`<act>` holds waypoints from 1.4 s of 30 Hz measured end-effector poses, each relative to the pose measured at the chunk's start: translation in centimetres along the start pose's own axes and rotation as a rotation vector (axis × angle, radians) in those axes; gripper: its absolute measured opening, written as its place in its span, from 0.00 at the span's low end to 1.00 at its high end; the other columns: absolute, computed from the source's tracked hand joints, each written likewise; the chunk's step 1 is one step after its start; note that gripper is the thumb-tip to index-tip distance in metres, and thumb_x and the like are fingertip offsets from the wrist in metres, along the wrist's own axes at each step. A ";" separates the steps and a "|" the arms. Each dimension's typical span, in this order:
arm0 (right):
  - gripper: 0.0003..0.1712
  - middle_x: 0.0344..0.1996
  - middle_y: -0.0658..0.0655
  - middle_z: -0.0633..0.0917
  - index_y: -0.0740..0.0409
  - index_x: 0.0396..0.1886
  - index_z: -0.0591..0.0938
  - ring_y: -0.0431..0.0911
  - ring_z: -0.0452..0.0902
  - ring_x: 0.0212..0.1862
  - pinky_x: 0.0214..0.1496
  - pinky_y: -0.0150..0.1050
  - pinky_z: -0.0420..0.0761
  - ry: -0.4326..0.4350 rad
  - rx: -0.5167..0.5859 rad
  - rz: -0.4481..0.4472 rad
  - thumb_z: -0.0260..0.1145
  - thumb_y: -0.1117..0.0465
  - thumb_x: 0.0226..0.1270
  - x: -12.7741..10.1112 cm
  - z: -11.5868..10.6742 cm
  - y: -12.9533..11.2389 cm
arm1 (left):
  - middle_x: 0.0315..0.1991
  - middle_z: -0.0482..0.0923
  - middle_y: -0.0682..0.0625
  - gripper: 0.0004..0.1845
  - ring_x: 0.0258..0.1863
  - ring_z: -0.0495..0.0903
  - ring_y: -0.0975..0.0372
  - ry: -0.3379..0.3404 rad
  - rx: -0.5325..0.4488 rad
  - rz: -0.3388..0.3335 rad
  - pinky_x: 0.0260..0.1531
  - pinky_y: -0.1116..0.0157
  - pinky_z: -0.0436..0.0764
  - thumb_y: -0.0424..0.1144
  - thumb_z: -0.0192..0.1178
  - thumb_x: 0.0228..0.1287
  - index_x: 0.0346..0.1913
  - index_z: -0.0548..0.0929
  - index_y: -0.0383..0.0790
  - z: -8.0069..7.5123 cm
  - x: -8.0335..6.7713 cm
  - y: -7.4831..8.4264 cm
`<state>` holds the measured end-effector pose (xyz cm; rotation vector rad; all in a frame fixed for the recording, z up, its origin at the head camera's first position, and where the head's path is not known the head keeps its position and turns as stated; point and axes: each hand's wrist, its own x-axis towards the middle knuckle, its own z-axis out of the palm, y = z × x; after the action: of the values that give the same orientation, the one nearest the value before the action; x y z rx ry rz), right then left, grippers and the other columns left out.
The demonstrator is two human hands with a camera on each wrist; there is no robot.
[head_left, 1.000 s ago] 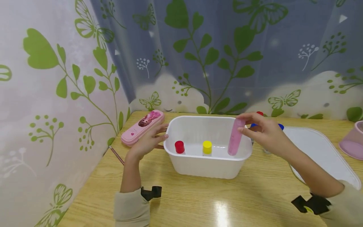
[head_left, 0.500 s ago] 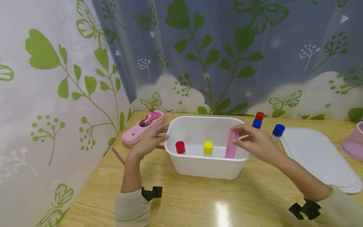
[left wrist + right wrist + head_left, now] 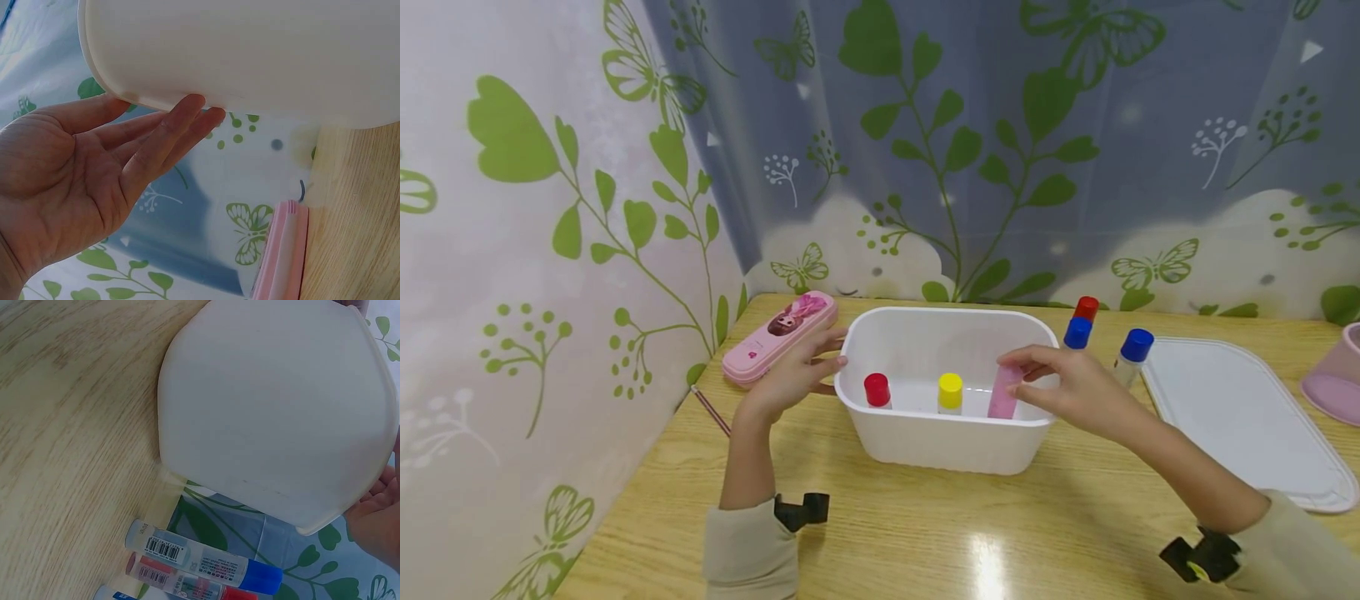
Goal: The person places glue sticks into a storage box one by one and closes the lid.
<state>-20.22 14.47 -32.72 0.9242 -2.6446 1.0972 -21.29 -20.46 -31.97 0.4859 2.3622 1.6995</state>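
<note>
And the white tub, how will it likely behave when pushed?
Probably slides rather than tips: the white tub is wider than tall and sits flat on the table. It looks thin-walled and smooth, suggesting light, fairly stiff plastic. The red-capped tube inside might topple, since it seems to stand upright.

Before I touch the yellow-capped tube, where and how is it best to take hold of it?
Probably by its yellow cap, pinched left and right from straight above. The tube stands upright in the white box, whose near wall hides its lower part, and gaps toward the red-capped tube and the pink tube should leave room.
</note>
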 end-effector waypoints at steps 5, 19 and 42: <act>0.17 0.38 0.50 0.83 0.61 0.47 0.81 0.45 0.78 0.39 0.41 0.45 0.80 -0.015 -0.049 -0.021 0.69 0.62 0.56 0.0 0.1 0.1 | 0.65 0.59 0.37 0.27 0.59 0.66 0.46 0.002 0.003 0.003 0.43 0.53 0.78 0.31 0.50 0.68 0.68 0.58 0.33 0.1 0.0 0.0; 0.16 0.39 0.52 0.82 0.62 0.45 0.80 0.47 0.78 0.41 0.45 0.48 0.78 -0.083 -0.084 -0.019 0.69 0.65 0.56 0.0 -0.3 -0.4 | 0.65 0.59 0.37 0.27 0.59 0.65 0.46 0.000 0.009 0.012 0.43 0.55 0.78 0.30 0.49 0.68 0.68 0.57 0.32 -0.1 0.1 -0.2; 0.13 0.40 0.52 0.81 0.63 0.45 0.79 0.47 0.77 0.42 0.46 0.47 0.77 -0.086 -0.091 -0.058 0.64 0.68 0.59 0.1 -0.2 -0.3 | 0.65 0.59 0.37 0.28 0.59 0.66 0.46 0.000 -0.006 0.009 0.44 0.55 0.78 0.30 0.50 0.68 0.68 0.56 0.32 0.1 0.0 -0.1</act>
<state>-20.13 14.40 -32.38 1.0448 -2.6914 0.9360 -21.28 -20.45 -32.09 0.4960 2.3579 1.7102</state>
